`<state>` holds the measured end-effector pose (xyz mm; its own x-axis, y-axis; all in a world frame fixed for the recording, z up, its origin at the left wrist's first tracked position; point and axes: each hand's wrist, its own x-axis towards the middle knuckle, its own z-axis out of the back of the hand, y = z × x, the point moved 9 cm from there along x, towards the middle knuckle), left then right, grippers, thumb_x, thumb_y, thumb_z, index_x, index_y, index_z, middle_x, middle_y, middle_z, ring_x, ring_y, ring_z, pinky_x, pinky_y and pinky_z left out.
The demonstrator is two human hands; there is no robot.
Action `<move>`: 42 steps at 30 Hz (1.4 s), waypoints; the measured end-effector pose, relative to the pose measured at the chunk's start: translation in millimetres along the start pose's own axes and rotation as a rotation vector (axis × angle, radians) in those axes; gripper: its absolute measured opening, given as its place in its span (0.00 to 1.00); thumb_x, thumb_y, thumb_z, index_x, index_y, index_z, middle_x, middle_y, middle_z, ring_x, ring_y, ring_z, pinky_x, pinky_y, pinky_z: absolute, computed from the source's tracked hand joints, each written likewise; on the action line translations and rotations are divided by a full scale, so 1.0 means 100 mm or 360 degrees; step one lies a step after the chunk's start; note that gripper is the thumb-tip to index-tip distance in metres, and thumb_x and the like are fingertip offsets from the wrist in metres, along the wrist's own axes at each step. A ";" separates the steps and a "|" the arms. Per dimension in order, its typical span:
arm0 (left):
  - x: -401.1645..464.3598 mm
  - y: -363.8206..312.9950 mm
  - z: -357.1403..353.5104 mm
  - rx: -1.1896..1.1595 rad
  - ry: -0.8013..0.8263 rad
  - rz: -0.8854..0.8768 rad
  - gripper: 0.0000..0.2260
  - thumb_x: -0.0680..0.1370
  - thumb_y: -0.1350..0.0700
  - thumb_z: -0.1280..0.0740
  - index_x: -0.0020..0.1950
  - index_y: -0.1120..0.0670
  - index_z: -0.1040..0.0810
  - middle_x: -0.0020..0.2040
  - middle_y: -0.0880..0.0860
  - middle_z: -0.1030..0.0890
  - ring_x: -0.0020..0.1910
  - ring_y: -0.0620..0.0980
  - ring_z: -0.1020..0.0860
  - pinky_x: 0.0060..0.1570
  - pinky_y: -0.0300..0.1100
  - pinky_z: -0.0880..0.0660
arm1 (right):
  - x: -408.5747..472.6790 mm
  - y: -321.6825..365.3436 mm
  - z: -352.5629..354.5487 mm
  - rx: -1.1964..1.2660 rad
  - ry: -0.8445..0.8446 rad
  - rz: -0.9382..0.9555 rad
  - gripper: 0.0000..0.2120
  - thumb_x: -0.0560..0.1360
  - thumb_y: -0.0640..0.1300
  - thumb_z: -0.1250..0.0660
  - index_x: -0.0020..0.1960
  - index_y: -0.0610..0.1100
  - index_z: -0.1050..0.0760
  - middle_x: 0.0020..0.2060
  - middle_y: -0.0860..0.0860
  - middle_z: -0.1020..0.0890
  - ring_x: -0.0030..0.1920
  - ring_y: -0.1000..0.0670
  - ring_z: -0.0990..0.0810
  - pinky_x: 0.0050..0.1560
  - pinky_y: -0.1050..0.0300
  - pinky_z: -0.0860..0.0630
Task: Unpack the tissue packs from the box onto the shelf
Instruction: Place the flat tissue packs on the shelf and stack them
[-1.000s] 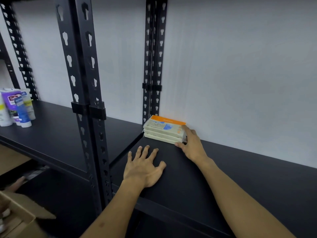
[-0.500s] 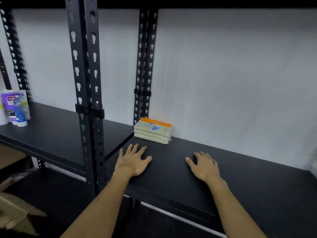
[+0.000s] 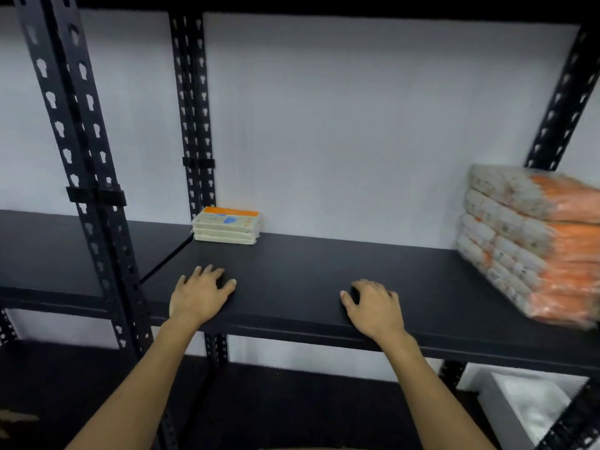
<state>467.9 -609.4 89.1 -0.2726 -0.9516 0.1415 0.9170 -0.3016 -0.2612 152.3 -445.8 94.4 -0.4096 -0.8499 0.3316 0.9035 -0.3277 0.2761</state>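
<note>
A small stack of three tissue packs (image 3: 226,226), cream with an orange band on top, sits at the back left corner of the black shelf (image 3: 308,271), against the white wall. My left hand (image 3: 202,293) rests palm down near the shelf's front edge, below the stack and apart from it, holding nothing. My right hand (image 3: 373,306) lies palm down further right on the shelf, fingers slightly curled, also holding nothing. The box is barely in view: only a cardboard scrap (image 3: 16,418) shows at the lower left.
A tall blurred pile of orange-and-white wrapped packs (image 3: 532,241) stands at the shelf's right end. Black perforated uprights (image 3: 87,177) divide this bay from the left one. A white container (image 3: 526,407) sits on the lower level at the right.
My right hand has let go of the tissue stack and drawn back to the shelf's front. The view has swung right and back, bringing the large orange pile into sight.
</note>
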 end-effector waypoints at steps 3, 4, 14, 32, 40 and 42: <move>-0.32 -0.29 -0.15 0.0063 -0.0010 -0.0008 0.33 0.82 0.33 0.52 0.82 0.51 0.41 0.83 0.55 0.44 0.82 0.54 0.49 0.79 0.57 0.52 | -0.23 -0.08 0.07 0.0016 -0.0102 0.0040 0.20 0.82 0.57 0.45 0.61 0.46 0.21 0.62 0.51 0.19 0.66 0.48 0.24 0.68 0.46 0.32; -0.45 -0.43 -0.18 0.0058 -0.0029 -0.0026 0.34 0.82 0.33 0.53 0.82 0.53 0.43 0.83 0.55 0.46 0.83 0.54 0.51 0.80 0.57 0.54 | -0.33 -0.09 0.07 -0.0002 -0.0131 0.0048 0.22 0.83 0.57 0.47 0.64 0.46 0.22 0.66 0.51 0.21 0.70 0.49 0.26 0.71 0.47 0.34; -1.84 -1.85 -0.68 -0.0352 -0.0283 -0.0723 0.30 0.84 0.39 0.47 0.81 0.54 0.40 0.83 0.51 0.47 0.82 0.47 0.55 0.79 0.48 0.64 | -1.43 -0.39 0.03 0.0237 -0.0396 0.0219 0.23 0.85 0.54 0.49 0.77 0.51 0.34 0.79 0.52 0.37 0.80 0.53 0.44 0.77 0.50 0.46; -3.46 -1.25 -4.14 0.0110 0.1195 -0.0602 0.26 0.85 0.42 0.47 0.80 0.52 0.38 0.83 0.54 0.43 0.82 0.52 0.51 0.78 0.54 0.63 | -4.12 -1.88 -2.94 0.0196 0.1812 -0.0578 0.18 0.81 0.53 0.38 0.66 0.45 0.25 0.63 0.45 0.21 0.59 0.45 0.22 0.59 0.51 0.26; -3.34 -1.34 -4.12 -0.0052 0.1245 -0.0516 0.24 0.84 0.41 0.45 0.78 0.48 0.33 0.80 0.53 0.36 0.81 0.54 0.44 0.78 0.56 0.52 | -3.60 -2.00 -2.74 0.0194 0.1538 -0.0501 0.08 0.77 0.50 0.38 0.50 0.50 0.21 0.54 0.48 0.18 0.53 0.44 0.20 0.58 0.46 0.24; -3.33 -1.40 -4.09 -0.0136 0.1233 -0.0539 0.24 0.84 0.41 0.44 0.78 0.47 0.33 0.80 0.54 0.36 0.81 0.54 0.43 0.77 0.56 0.47 | -3.47 -1.98 -2.60 0.0273 0.1458 -0.0445 0.08 0.77 0.48 0.38 0.43 0.51 0.21 0.48 0.50 0.18 0.50 0.45 0.20 0.56 0.46 0.23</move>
<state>311.0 -274.2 -311.7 -0.6796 -0.5710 -0.4605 0.7331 -0.5514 -0.3982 148.1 -193.5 -310.0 -0.2841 -0.7662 -0.5763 0.7283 -0.5634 0.3900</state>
